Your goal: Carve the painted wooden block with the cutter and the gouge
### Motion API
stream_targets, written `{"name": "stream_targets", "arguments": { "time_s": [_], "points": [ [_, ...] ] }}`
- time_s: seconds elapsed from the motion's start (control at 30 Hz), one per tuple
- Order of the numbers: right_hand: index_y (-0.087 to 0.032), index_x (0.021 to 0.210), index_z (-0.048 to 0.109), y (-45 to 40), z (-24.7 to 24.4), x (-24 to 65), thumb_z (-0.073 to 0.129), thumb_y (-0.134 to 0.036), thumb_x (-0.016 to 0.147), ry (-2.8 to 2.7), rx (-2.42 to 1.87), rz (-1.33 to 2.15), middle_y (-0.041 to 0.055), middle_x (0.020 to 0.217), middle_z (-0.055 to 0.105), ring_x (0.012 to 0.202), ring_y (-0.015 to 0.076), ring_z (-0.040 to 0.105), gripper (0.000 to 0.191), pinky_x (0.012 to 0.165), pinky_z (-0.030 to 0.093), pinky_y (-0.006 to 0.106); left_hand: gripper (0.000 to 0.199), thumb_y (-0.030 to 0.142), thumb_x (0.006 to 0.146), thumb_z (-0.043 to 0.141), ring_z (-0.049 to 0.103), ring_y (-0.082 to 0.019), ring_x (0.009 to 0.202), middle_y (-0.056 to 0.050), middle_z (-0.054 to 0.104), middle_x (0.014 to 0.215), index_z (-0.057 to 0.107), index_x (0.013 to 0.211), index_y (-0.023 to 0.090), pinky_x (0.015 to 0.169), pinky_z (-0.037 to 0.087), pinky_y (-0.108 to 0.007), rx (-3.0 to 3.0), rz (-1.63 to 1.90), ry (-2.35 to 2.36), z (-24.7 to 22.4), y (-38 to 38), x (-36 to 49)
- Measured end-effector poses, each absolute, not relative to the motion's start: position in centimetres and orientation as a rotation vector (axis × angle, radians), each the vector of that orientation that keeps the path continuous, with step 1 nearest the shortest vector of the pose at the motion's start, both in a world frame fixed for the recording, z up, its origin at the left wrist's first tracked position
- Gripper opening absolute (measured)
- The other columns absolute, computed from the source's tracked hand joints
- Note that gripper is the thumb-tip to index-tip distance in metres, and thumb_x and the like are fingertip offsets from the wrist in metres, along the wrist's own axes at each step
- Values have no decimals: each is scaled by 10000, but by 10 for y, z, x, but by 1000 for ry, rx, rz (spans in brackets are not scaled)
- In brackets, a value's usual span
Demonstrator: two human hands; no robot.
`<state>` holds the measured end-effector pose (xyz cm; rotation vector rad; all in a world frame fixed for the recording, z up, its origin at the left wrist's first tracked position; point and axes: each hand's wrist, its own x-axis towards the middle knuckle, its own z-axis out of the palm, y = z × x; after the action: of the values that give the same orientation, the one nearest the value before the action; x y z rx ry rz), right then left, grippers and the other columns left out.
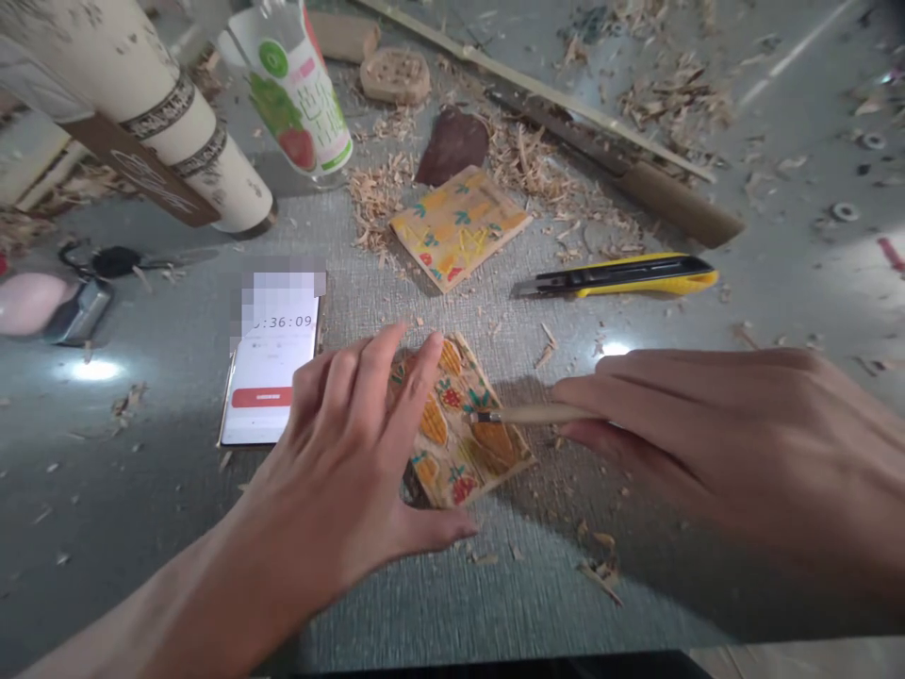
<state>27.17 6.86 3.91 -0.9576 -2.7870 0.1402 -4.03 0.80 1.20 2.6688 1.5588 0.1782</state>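
Observation:
A small carved wooden block (452, 424), painted with orange, red and green fruit shapes, lies on the grey table. My left hand (353, 443) grips its left side, thumb at the near edge and fingers along the far left edge. In my right hand (693, 434) is a thin paintbrush (537, 414), held between thumb and fingers. Its tip is over the middle of the block; whether it touches cannot be made out. Behind the block lies a second painted wooden piece (463, 231).
A yellow utility knife (629, 275) lies right of the second piece. A lit phone (272, 358) is left of my left hand. Farther back are paper cups (205, 132), a clear printed cup (301, 104), a dark-bladed tool (665, 193) and wood shavings (530, 160).

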Motion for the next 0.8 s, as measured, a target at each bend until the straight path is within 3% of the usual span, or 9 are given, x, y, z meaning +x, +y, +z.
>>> {"name": "stream_targets", "arguments": {
  "time_s": [0.1,0.37,0.53,0.63,0.8],
  "points": [
    [-250,1220,763,70,43,267,444,-371,1264,-2833,-870,108,-37,775,652,547,181,576,343,502,294,412,1599,876,629,1029,657,-525,1369,-361,597,1634,338,1778,5,1155,531,-674,2711,54,1671,12,0,-37],
    [-258,1051,653,77,51,265,534,-143,1100,-2986,-805,-9,-17,810,540,571,186,455,173,581,238,403,1618,955,604,982,712,-494,1231,-355,711,1486,380,1721,-49,1043,523,-613,2652,-11,1678,9,3,-38],
    [-276,1030,600,86,56,262,497,-177,1123,-2992,-714,12,-16,813,525,590,189,468,170,584,210,397,1493,840,610,1046,733,-459,1161,-249,751,1367,424,1727,68,1013,547,-597,2602,-23,1703,12,7,-39],
    [-284,994,580,88,59,260,462,-199,1143,-3043,-735,-30,-8,789,509,575,199,436,209,587,163,415,1489,785,591,1082,732,-416,1030,-187,751,1197,434,1694,23,921,585,-565,2595,-69,1690,16,8,-40],
    [-283,1010,607,94,71,261,500,-197,1115,-3113,-728,-74,-3,789,486,562,204,448,173,620,124,453,1475,647,524,1160,762,-421,1043,-230,745,1224,440,1608,-46,891,671,-562,2568,69,1591,16,14,-42]
  ]
}}
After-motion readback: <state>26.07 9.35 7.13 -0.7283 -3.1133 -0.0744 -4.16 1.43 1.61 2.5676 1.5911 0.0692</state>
